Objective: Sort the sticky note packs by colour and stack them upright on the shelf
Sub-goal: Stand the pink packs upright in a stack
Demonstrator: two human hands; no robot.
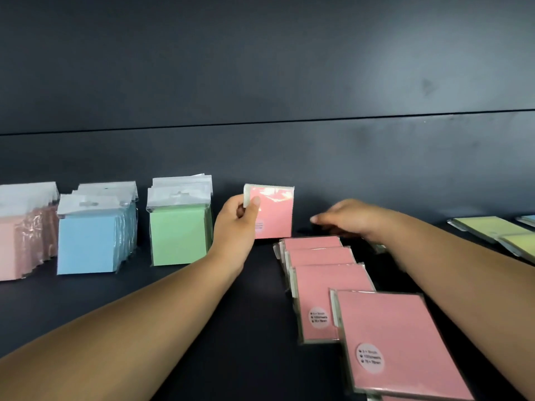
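Only one view to go on, the head cam, so here's what I saw standing there; the left hand (241, 219) had a pink pack (272, 211) stood upright at the back of the shelf (202, 308), thumb on the front near the top left corner and fingers curled behind, a proper pinch on the edge. I'd guess these packs were light and fairly stiff, being a block of paper; the cellophane sleeve looked glossy, so probably a bit slippery, and a grip across the block's edge seemed safer than grabbing the loose plastic flap.

The right hand (344, 219) hovered low over the far end of the flat pink row (327, 273), fingers stretched out and close together, holding nothing that I could see; whether the tips touched a pack I couldn't tell, it was blurry.

Off to the left stood the sorted stacks, upright; peach (23, 241), blue (92, 241), green (179, 233). Yellow packs (492, 230) lay flat at the far right.
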